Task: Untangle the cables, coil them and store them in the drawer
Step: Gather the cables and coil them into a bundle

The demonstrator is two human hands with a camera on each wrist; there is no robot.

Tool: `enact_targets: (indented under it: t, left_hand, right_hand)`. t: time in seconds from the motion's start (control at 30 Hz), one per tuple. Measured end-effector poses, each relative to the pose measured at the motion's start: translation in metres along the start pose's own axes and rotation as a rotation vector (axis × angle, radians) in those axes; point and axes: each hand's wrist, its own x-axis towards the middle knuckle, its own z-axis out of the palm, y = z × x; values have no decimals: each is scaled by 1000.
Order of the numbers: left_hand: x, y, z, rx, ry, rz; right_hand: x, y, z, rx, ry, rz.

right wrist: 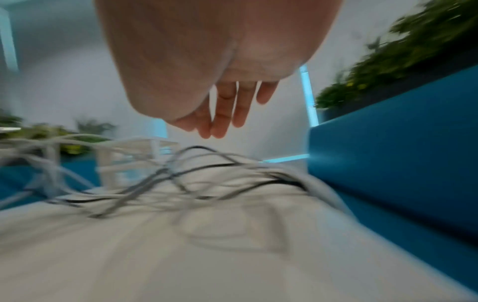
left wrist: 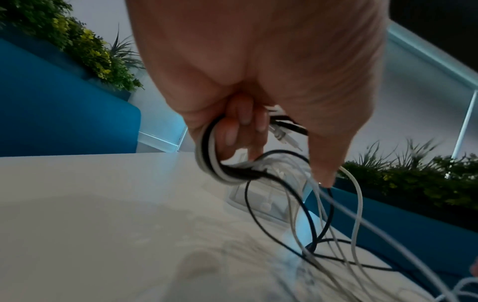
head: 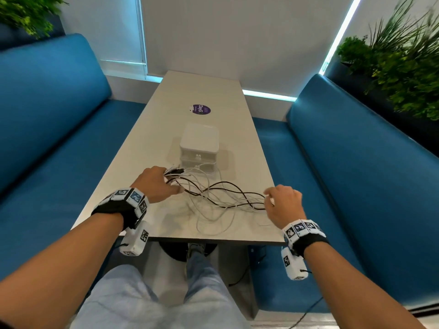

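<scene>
1. The left hand has its grip curled around a bundle of black and white cables, plug ends sticking out past its fingers.
2. The right hand hangs relaxed, fingers loose, holding nothing, at the tangle's far loops.
3. The tangle sprawls across the desk, before a small white drawer unit.

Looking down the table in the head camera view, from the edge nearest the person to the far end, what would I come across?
Near table edge → loose cables sprawled between left hand and right hand → white drawer box → round purple sticker → far end by the wall.
</scene>
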Motion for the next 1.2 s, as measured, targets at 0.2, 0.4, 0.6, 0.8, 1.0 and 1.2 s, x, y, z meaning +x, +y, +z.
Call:
enact_targets:
  t: [0.2,0.4,0.6,0.8,1.0,1.2]
  left_hand:
    - [1,15,-21,-282,35,-39]
    - [-7,36,-32,-508,52,51]
    - [-10,46,-42,-816,61,25]
    - [-9,54,-59,-1029,150,47]
    - [0,48,-77,-1201,339,-39]
    - [7,57,-54,-1151,317,-75]
  right_hand:
    - [11,-90,-14,306,-5,-276]
    - [16,-173,-39,322,-84,-515]
    - [42,-217,-30,323,-191,-507]
    - [37,-203,-23,224,-274,-450]
    - [42,-122,-17,154,-371,-234]
    - [30,-54,-6,19,-332,-24]
